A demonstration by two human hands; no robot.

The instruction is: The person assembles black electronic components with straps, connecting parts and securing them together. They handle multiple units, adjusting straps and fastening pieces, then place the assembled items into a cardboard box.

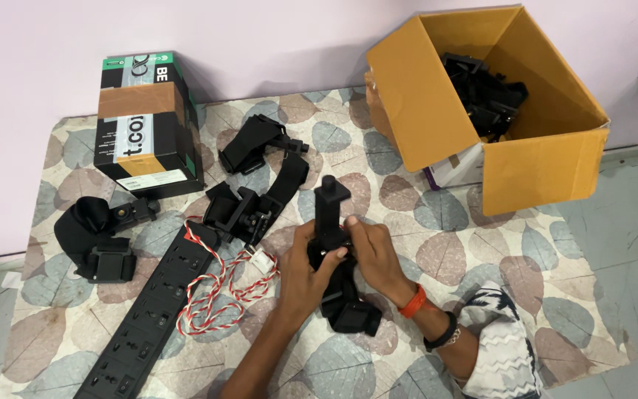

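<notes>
A black plastic phone-holder mount with an upright clamp (331,214) is gripped near the middle of the leaf-patterned table covering (481,251), and it is held from both sides. The left hand (300,270) is curled around the mount's lower body, fingers closed against it. The right hand (374,255) is wrapped on the opposite side, thumb and fingertips pressed to the same joint; an orange band and a dark bracelet are seen at that wrist. A black strap piece (352,310) hangs from the mount and rests on the covering just below the hands.

To the left, a long black power strip (149,318) is laid diagonally, with a red-and-white twisted cord (219,284) looped beside it. More black strap-and-mount assemblies (249,185) are spread behind the hands, and another (97,236) is placed near the left edge. A black and green printed carton sealed with brown tape (145,122) stands at the back left. An open brown cardboard box (496,96), tipped toward the viewer at the back right, is seen holding further black mounts (485,92).
</notes>
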